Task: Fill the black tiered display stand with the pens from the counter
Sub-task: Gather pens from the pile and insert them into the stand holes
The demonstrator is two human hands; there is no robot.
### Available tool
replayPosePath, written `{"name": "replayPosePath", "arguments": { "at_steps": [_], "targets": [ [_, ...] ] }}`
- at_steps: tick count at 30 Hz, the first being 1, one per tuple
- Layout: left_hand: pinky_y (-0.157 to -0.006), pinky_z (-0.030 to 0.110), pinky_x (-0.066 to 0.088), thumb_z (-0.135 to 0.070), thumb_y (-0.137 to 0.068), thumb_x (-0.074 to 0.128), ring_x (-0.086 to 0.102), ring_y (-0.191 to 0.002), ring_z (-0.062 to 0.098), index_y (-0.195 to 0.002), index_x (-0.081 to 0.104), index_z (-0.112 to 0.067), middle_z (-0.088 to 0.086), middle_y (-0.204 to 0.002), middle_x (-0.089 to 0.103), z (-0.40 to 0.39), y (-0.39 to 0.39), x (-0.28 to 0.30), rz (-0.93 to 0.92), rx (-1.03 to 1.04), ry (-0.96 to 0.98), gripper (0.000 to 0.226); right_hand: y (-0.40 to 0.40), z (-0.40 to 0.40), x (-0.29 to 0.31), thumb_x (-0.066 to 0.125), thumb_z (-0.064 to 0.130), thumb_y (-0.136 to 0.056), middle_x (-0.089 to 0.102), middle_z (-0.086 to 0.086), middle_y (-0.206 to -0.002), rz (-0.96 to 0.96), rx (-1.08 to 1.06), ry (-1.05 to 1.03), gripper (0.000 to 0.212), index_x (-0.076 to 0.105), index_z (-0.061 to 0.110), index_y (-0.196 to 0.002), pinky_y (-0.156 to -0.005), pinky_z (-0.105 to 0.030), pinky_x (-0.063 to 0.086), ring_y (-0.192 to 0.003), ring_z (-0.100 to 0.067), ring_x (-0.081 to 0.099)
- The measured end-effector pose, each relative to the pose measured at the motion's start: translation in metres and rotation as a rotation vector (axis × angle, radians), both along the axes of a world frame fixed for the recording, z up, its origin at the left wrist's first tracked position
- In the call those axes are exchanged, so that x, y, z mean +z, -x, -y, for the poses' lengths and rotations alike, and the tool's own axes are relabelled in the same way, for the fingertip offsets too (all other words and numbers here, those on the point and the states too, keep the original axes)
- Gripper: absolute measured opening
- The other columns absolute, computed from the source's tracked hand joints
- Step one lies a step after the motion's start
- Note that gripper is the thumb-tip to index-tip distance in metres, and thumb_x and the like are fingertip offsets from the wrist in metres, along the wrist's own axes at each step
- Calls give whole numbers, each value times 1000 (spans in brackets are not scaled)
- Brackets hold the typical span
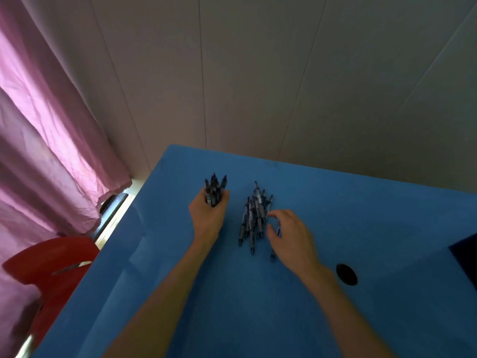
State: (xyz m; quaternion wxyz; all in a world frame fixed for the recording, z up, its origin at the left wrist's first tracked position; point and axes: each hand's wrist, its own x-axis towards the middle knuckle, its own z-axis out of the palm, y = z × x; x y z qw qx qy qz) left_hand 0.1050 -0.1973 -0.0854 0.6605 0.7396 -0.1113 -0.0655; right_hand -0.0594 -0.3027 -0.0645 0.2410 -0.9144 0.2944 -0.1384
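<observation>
Left hand (207,215) has its fingers curled tight around a bundle of pens (215,188), holding them more or less upright so the dark tips poke out above the fist, with the hand down by the blue counter (361,215). Right hand (290,235) is looser, fingers bent and a bit spread, thumb and fingertips hovering right at the edge of the loose pile of pens (254,218). Honestly can't tell if it's actually pinching one or just touching the heap, the fingers cover that bit. One stray pen (273,253) pokes out from under the right palm, pointing back toward the person.

Only the one head view here, looking down over both forearms. The loose pile lies flat on the counter between the two hands, pens roughly parallel and running away from the camera, some stacked on each other. The bundle in the left hand is just beside the pile, not touching it.

Off to the right there's a round black hole (346,274) in the counter top, near the right forearm, and a dark shape (464,254) cut off by the frame edge, can't say what it is. Left side has a pink curtain (38,125) hanging down and a red chair (51,267) below it next to the counter. Pale panelled wall (284,73) behind everything
</observation>
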Motion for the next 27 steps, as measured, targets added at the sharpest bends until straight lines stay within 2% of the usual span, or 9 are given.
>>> {"name": "replayPosePath", "arguments": {
  "at_steps": [3, 7, 9, 13, 15, 19, 22, 24, 27],
  "targets": [
    [-55, 18, 46, -28, -97, 66, 64, -66, 20, -85, 56, -23, 6, -71, 65, -2, 4, 2, 120, 30, 39, 16, 2, 0, 3, 55, 26, -100, 59, 3, -123, -8, -10, 21, 31, 60, 19, -130, -87, -32, 51, -99, -13, 59],
    [-57, 36, 48, -33, -98, 65, 59, -64, 28, -93, 52, -20, 15, -72, 63, -2, 5, 6, 218, -25, 34, 19, 1, -1, 8, 55, 25, -100, 59, 2, -122, 6, -25, 29, 31, 60, 18, -130, -87, -34, 52, -99, -13, 59],
    [-58, 34, 49, -30, -95, 69, 58, -65, 24, -94, 52, -21, 12, -74, 63, -4, 4, 3, 192, -31, 2, 19, 0, -3, 8, 55, 25, -100, 59, 2, -121, 6, -25, 34, 30, 60, 18, -129, -88, -35, 52, -99, -14, 59],
    [-60, 11, 48, -29, -92, 72, 60, -71, -3, -101, 59, -28, -9, -82, 66, -12, 2, -7, 118, -49, -41, 16, 0, -7, 7, 55, 25, -100, 58, 4, -123, 1, -24, 26, 30, 60, 20, -129, -92, -35, 52, -103, -12, 59],
    [-64, 8, 47, -29, -93, 71, 61, -75, -7, -102, 61, -28, -13, -86, 67, -14, 4, -6, 103, -42, -15, 14, 1, -8, 6, 56, 25, -100, 59, 5, -122, 2, -26, 23, 29, 60, 20, -128, -91, -33, 51, -102, -11, 58],
    [-63, 14, 47, -25, -86, 79, 54, -61, 4, -84, 61, -21, -12, -66, 56, -10, 4, -3, 53, -33, 7, 18, 1, -9, 5, 56, 25, -99, 59, 4, -123, 10, -25, 23, 29, 61, 20, -127, -92, -34, 52, -103, -12, 60],
    [-54, 31, 35, -10, -83, 76, 32, -52, 15, -59, 33, -17, -4, -52, 34, -7, 5, -4, 42, -42, 40, 50, 0, -13, 3, 56, 25, -99, 59, 5, -122, 10, -24, 6, 28, 61, 20, -127, -90, -33, 52, -102, -12, 60],
    [-56, 36, 27, -8, -83, 73, 26, -57, 19, -61, 24, -16, 7, -55, 28, -5, 7, -4, 33, -22, 55, 54, 0, -16, 1, 57, 25, -99, 59, 6, -120, 17, -17, -4, 27, 61, 21, -126, -87, -30, 52, -100, -11, 60],
    [-56, 35, 25, -10, -82, 70, 26, -57, 17, -60, 25, -17, 5, -54, 29, -5, 7, -10, -8, -63, 12, 50, 1, -18, -3, 57, 25, -99, 58, 7, -121, 24, -12, -11, 26, 62, 22, -124, -85, -29, 52, -97, -10, 60]
  ]
}}
